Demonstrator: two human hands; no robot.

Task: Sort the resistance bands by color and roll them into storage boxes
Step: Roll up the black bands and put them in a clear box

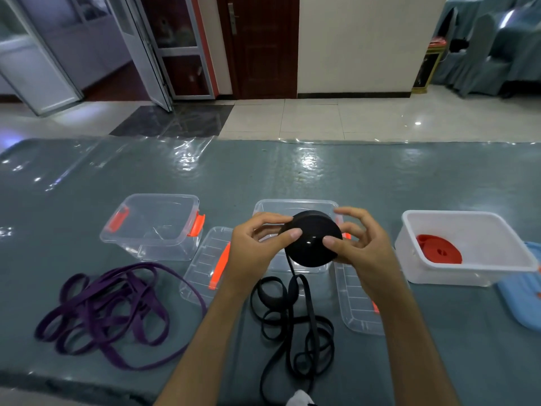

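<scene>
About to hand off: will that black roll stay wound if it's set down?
Probably not: the black roll looks held together only by both hands' fingers, and a long loose tail hangs to the table. Set on edge, the disc may also roll.

We see an evenly lit room with cool, soft light from above. Glare streaks the clear plastic sheet [187, 153] over the far table [409, 183], and a bright spot shines on the floor tiles [418, 123]. Shadows are faint. The wide lens bends the far table edge and the door frames [140, 48] at left. Far corners look soft and slightly smeared.
</scene>
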